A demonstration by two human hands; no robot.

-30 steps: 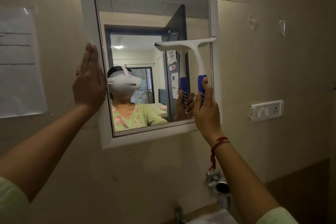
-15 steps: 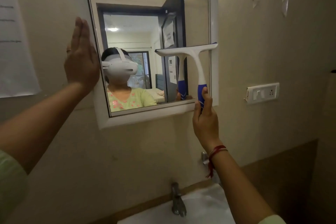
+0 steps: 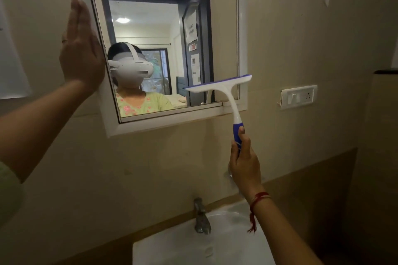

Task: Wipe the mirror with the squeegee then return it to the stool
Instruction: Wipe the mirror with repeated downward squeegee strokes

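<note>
Squeegee (image 3: 224, 90) at the lower right corner of the mirror (image 3: 168, 17)

The right hand (image 3: 244, 165) grips the squeegee's blue handle below the frame, and the blade sits tilted across the glass near the bottom edge. The left hand (image 3: 80, 49), fingers straight and together, is held flat at the mirror's left edge.

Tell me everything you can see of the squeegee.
The squeegee is T-shaped, white plastic by its look, with a blue strip along the blade and a blue grip at the handle's end. Its head lies nearly level, right end higher, at the lower right corner of the mirror, seemingly against the glass. The handle slants down over the white frame. The right hand grips the blue end.
</note>
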